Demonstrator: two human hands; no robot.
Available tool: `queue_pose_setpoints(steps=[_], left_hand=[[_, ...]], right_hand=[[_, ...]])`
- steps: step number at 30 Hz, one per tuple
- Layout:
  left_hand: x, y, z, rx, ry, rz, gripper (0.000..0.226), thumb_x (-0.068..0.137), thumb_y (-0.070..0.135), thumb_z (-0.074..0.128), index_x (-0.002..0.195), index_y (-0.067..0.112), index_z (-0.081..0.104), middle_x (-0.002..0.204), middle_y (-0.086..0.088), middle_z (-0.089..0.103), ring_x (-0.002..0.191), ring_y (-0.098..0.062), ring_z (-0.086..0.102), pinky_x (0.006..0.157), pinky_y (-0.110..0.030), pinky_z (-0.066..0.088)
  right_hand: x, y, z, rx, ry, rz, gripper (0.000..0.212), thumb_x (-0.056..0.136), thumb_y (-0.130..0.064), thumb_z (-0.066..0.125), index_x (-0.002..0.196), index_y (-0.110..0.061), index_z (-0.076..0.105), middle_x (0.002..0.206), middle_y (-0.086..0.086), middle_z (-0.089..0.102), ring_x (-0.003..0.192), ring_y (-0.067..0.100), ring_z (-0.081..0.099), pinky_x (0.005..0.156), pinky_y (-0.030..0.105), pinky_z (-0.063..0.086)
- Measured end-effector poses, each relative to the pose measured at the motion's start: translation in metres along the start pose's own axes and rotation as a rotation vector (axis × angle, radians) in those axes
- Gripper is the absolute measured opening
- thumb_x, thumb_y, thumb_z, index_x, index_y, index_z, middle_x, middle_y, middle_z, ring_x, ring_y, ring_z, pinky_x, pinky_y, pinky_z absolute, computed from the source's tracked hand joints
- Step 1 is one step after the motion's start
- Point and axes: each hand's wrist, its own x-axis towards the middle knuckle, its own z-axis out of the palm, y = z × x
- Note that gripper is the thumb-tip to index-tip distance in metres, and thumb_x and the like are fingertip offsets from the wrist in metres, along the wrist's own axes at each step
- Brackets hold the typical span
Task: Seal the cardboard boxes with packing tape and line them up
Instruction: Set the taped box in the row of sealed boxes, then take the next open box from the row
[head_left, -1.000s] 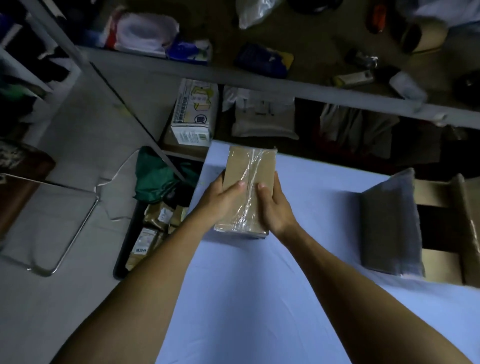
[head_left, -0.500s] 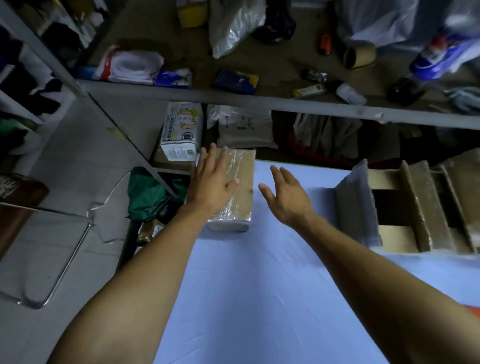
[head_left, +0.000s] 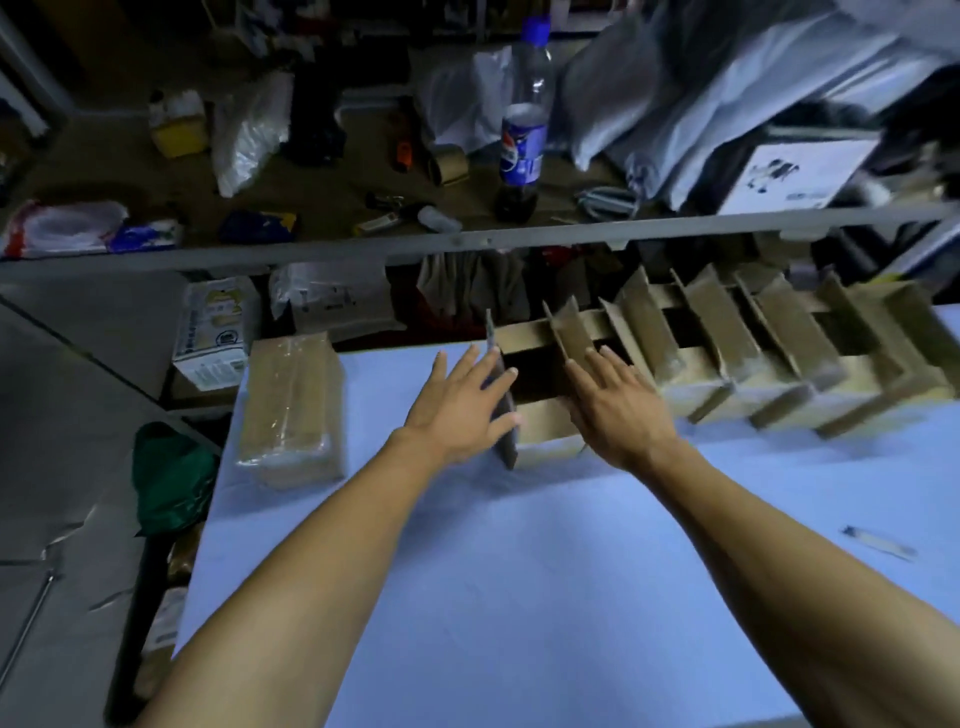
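Reaching across the blue-covered table (head_left: 519, 597), the left hand (head_left: 460, 410) and the right hand (head_left: 618, 410) flank the nearest open box (head_left: 540, 405), both with fingers spread straight and gripping nothing. The left fingers lie against the box's upright left flap (head_left: 501, 395), while the right fingers rest at or just over its right flap; contact there cannot be confirmed. This two-sided placement suits either folding the flaps inward or drawing the box forward. The box heads a row of unsealed boxes (head_left: 753, 364) standing side by side along the far edge, flaps raised, so each can be taken in turn. A sealed box (head_left: 291, 410), glossy with tape, lies flat and well apart at the table's left corner, apparently starting the finished line. No tape roll is clearly identifiable on the table.
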Motion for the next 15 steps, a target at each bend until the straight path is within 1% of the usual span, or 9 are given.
queue_pose_setpoints(steps=[2, 3, 5, 6, 8, 10, 12, 13, 15], left_hand=[[0.008, 0.031, 0.002, -0.087, -0.058, -0.021, 0.066, 0.100, 0.058, 0.029, 0.157, 0.027, 0.016, 0.166, -0.007, 0.002, 0.152, -0.029, -0.002, 0.119, -0.054, 0.011], [0.011, 0.045, 0.005, -0.157, -0.079, -0.060, 0.063, 0.101, 0.052, 0.034, 0.156, 0.026, 0.019, 0.166, -0.007, 0.000, 0.152, -0.030, -0.006, 0.119, -0.052, 0.016], [0.014, 0.069, 0.011, -0.296, -0.067, -0.156, 0.054, 0.101, 0.024, 0.045, 0.153, 0.023, 0.029, 0.166, -0.006, -0.004, 0.150, -0.031, -0.017, 0.112, -0.044, 0.032], [0.015, 0.078, 0.014, -0.356, -0.030, -0.199, 0.055, 0.098, 0.007, 0.047, 0.150, 0.021, 0.035, 0.166, -0.005, -0.004, 0.149, -0.031, -0.021, 0.109, -0.039, 0.036], [0.013, 0.091, 0.017, -0.489, 0.072, -0.247, 0.059, 0.092, -0.010, 0.044, 0.144, 0.017, 0.046, 0.166, -0.005, 0.000, 0.149, -0.028, -0.020, 0.112, -0.032, 0.029], [0.007, 0.101, 0.018, -0.637, 0.209, -0.327, 0.061, 0.089, -0.016, 0.045, 0.141, 0.016, 0.052, 0.165, -0.005, 0.011, 0.152, -0.025, -0.006, 0.114, -0.025, 0.022], [-0.007, 0.108, 0.021, -0.746, 0.318, -0.444, 0.065, 0.085, -0.019, 0.046, 0.138, 0.016, 0.056, 0.162, -0.005, 0.023, 0.151, -0.021, 0.014, 0.112, -0.013, 0.018], [-0.018, 0.112, 0.022, -0.778, 0.348, -0.480, 0.067, 0.082, -0.021, 0.045, 0.137, 0.016, 0.058, 0.160, -0.004, 0.027, 0.149, -0.019, 0.022, 0.110, -0.008, 0.017], [-0.046, 0.121, 0.028, -0.819, 0.401, -0.490, 0.071, 0.077, -0.022, 0.043, 0.134, 0.017, 0.061, 0.157, -0.002, 0.035, 0.143, -0.012, 0.035, 0.104, 0.001, 0.019]], right_hand=[[-0.009, 0.014, 0.004, 0.005, -0.044, -0.024, 0.054, 0.102, -0.036, 0.039, 0.152, -0.015, 0.034, 0.156, 0.013, 0.035, 0.149, 0.031, 0.024, 0.114, 0.046, 0.032], [-0.011, 0.019, 0.006, 0.011, -0.064, -0.048, 0.055, 0.103, -0.037, 0.036, 0.153, -0.015, 0.030, 0.158, 0.011, 0.031, 0.150, 0.029, 0.020, 0.116, 0.045, 0.028], [-0.014, 0.026, 0.006, 0.011, -0.085, -0.106, 0.056, 0.104, -0.039, 0.033, 0.154, -0.014, 0.029, 0.160, 0.008, 0.027, 0.151, 0.027, 0.016, 0.118, 0.043, 0.024], [-0.015, 0.030, 0.007, 0.011, -0.078, -0.135, 0.056, 0.104, -0.039, 0.034, 0.153, -0.013, 0.030, 0.160, 0.007, 0.028, 0.151, 0.027, 0.016, 0.118, 0.044, 0.023], [-0.017, 0.034, 0.006, 0.022, -0.057, -0.180, 0.054, 0.102, -0.040, 0.037, 0.148, -0.011, 0.039, 0.154, 0.009, 0.038, 0.148, 0.030, 0.025, 0.116, 0.046, 0.029], [-0.022, 0.035, 0.004, 0.020, -0.018, -0.247, 0.053, 0.097, -0.043, 0.037, 0.133, -0.009, 0.056, 0.136, 0.009, 0.056, 0.130, 0.032, 0.045, 0.101, 0.045, 0.043], [-0.035, 0.033, 0.006, 0.123, 0.006, -0.304, 0.054, 0.091, -0.046, 0.035, 0.115, -0.008, 0.066, 0.114, 0.008, 0.066, 0.107, 0.032, 0.055, 0.086, 0.043, 0.050], [-0.044, 0.032, 0.008, 0.222, 0.003, -0.311, 0.051, 0.090, -0.045, 0.039, 0.112, -0.008, 0.067, 0.110, 0.008, 0.067, 0.103, 0.031, 0.057, 0.083, 0.043, 0.051], [-0.066, 0.030, 0.015, 0.424, -0.030, -0.302, 0.037, 0.094, -0.040, 0.052, 0.109, -0.011, 0.068, 0.109, 0.005, 0.068, 0.102, 0.027, 0.059, 0.083, 0.040, 0.051]])
